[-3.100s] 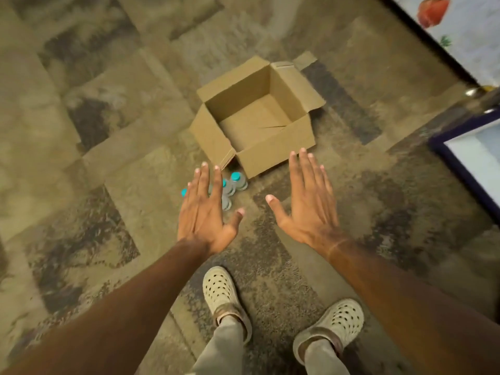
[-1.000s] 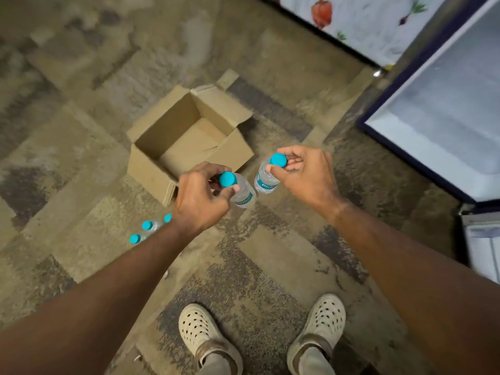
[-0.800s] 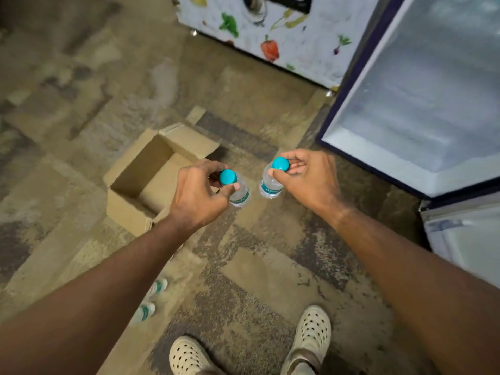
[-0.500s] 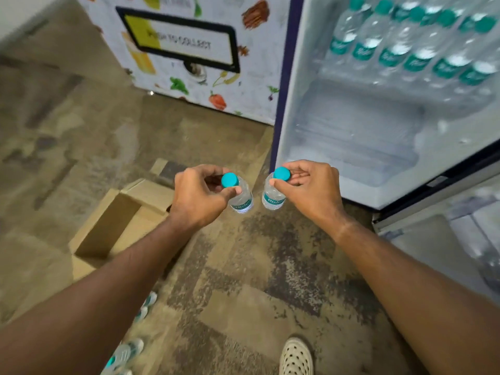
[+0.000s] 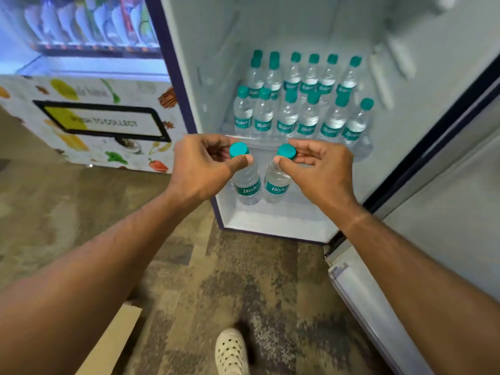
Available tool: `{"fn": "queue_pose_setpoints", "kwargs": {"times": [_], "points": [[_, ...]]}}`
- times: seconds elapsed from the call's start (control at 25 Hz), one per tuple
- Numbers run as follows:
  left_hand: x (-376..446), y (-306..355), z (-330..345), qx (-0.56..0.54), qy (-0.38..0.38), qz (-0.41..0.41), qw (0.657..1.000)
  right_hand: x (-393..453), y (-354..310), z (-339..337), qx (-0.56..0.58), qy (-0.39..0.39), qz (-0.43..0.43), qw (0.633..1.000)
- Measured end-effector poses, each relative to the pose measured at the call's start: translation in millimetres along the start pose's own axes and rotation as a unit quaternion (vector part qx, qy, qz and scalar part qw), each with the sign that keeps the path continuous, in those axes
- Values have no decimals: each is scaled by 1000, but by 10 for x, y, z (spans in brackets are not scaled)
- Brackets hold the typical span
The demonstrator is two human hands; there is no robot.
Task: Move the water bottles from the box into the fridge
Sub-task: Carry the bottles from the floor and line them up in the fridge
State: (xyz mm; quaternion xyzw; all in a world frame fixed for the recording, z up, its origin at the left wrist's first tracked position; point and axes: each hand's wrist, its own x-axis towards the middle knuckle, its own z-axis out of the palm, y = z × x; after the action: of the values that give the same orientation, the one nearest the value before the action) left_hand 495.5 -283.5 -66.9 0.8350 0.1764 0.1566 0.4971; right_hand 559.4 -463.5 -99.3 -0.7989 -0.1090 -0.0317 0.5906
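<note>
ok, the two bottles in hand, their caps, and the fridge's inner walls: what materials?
Bottle in the left hand and bottle in the right hand: clear, thin plastic by the look, since the fridge floor shows through them; each has a glossy teal printed band. Caps: opaque teal, smooth, probably moulded plastic. Fridge inner walls: smooth white liner with a soft sheen, likely plastic, though painted metal can't be ruled out.

Two held bottles (image 5: pixel 247 182), twelve shelved bottles (image 5: pixel 305 120)

Both arms reach forward, bare — left hand (image 5: pixel 201 165) and right hand (image 5: pixel 315 169) side by side at one height, backs up, fingers and thumb curled in a pinch — wrists nearly straight.
</note>
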Motion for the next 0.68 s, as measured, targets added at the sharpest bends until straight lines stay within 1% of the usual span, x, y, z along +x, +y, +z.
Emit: {"fn": "queue_pose_setpoints", "kwargs": {"times": [0.2,0.28,0.36,0.48,0.68], "points": [[743,496,273,-66,-60,39,995,747,-168,-292,7,76,-28,997],[1018,654,376,-90,-62,44,993,1038,-251,-364,0,110,-39,993],[1321,794,488,-107,-61,60,991,1323,-317,-444,-14,142,-70,987],[1724,962,660,-138,-65,91,984,1664,-382,-528,-17,169,-108,980],[2204,1115,998,-138,-77,113,981,2170,-279,-556,-29,199,-118,972]]}}
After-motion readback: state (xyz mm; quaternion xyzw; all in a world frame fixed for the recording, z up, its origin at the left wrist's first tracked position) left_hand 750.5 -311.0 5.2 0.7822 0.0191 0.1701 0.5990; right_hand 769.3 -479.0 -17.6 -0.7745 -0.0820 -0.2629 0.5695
